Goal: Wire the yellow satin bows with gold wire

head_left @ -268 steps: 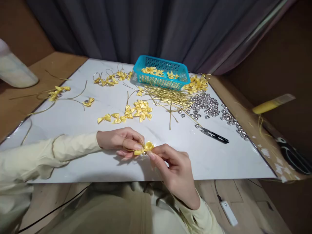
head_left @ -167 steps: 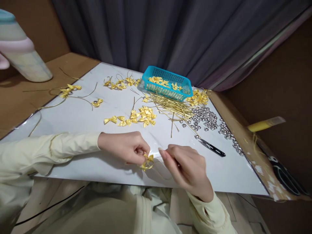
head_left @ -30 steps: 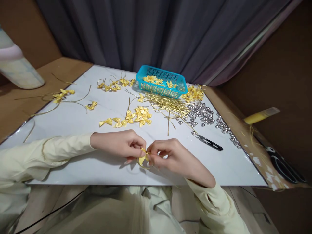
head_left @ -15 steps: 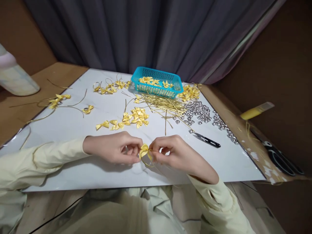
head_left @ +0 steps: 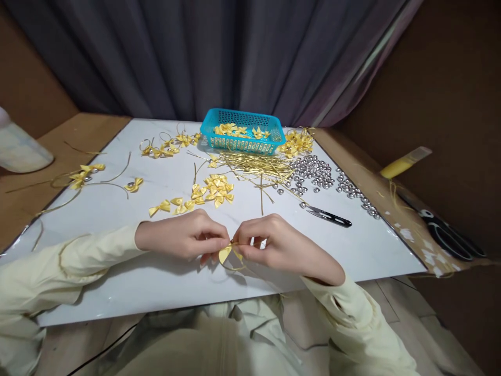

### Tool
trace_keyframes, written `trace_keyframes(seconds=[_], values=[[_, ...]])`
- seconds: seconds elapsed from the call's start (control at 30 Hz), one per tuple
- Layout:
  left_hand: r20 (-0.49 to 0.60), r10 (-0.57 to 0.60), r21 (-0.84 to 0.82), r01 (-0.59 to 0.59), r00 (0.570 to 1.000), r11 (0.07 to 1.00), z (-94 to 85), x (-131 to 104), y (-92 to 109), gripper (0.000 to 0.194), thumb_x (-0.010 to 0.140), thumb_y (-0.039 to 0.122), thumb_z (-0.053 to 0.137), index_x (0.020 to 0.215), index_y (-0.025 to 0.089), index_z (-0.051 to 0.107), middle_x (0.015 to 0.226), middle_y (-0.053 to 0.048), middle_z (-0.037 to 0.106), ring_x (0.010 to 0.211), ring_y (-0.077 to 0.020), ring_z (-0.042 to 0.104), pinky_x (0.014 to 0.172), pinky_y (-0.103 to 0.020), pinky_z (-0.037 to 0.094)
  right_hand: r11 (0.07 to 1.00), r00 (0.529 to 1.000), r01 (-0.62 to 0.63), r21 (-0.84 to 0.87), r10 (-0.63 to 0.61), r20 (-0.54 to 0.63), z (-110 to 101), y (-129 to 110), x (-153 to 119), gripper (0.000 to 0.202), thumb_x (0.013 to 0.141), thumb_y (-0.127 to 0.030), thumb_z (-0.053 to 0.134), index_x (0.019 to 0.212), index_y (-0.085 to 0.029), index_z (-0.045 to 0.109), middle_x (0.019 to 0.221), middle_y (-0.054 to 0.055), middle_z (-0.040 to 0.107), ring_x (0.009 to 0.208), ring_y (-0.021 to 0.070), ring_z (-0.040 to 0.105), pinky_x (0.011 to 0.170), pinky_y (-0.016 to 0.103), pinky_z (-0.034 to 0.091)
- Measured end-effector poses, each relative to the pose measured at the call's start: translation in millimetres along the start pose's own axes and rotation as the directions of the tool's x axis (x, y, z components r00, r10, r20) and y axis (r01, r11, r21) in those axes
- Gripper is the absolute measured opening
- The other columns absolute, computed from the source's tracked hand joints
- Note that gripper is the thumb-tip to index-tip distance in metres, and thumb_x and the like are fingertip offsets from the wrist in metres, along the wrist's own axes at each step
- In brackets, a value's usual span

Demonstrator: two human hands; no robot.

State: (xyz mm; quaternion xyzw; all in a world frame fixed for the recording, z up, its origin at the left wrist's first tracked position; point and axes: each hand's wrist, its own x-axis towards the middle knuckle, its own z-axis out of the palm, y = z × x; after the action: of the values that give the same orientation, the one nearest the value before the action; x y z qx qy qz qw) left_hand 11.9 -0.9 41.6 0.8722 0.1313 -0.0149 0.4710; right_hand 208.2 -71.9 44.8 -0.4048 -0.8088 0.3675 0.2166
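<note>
My left hand [head_left: 183, 240] and my right hand [head_left: 274, 244] meet over the near part of the white table [head_left: 117, 271], both pinching one small yellow ribbon bow [head_left: 227, 253] with a thin gold cord looped under it. The fingertips of both hands close on the bow's middle. A loose pile of yellow bows [head_left: 213, 189] lies just beyond my hands.
A blue basket [head_left: 242, 130] with bows stands at the back. Gold cords [head_left: 258, 164], silver beads [head_left: 321, 175] and black snips [head_left: 329, 215] lie to the right. Finished bows with loops [head_left: 164, 147] sit at the back left. Scissors [head_left: 446, 235] rest at the far right.
My hands stay together on the bow; the bow has turned downward between the fingertips and the cord loop hangs below it. The camera has tilted a little.
</note>
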Motion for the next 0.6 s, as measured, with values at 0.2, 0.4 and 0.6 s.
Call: trace_keyframes(seconds=[0.2,0.4,0.6], values=[[-0.013,-0.106,-0.209,0.101,0.994,0.973,5.2,-2.4,0.5,0.031,0.093,0.031,0.041,0.074,0.012,0.058,0.055,-0.001,0.063,0.044,-0.0063,0.055,0.045,-0.011,0.044,0.995,0.998,-0.058,0.077,0.060,-0.028,-2.7,-0.2,-1.6,0.016,0.080,-0.010,0.052,0.065,-0.011,0.058,0.061,-0.003,0.056,0.056,0.0058,0.046,0.056,0.015,0.035],[0.014,-0.217,-0.354,0.208,0.976,0.912,8.3,-0.6,0.0,0.030,0.091,0.035,0.047,0.077,0.011,0.059,0.058,-0.004,0.066,0.046,-0.0088,0.059,0.044,-0.013,0.046,0.992,0.997,-0.076,0.100,0.077,-0.011,-4.3,2.1,-0.4,0.015,0.079,-0.007,0.053,0.066,-0.010,0.060,0.062,-0.002,0.058,0.057,0.0057,0.048,0.056,0.014,0.035],[0.080,-0.199,-0.458,0.213,0.977,0.863,4.4,0.2,3.4,0.030,0.091,0.033,0.047,0.074,0.011,0.060,0.057,-0.005,0.067,0.044,-0.0100,0.059,0.042,-0.016,0.047,0.994,0.998,-0.057,0.096,0.055,0.022,-6.7,2.0,-1.4,0.014,0.078,-0.005,0.053,0.068,-0.009,0.061,0.064,-0.001,0.059,0.057,0.0059,0.048,0.055,0.015,0.035]])
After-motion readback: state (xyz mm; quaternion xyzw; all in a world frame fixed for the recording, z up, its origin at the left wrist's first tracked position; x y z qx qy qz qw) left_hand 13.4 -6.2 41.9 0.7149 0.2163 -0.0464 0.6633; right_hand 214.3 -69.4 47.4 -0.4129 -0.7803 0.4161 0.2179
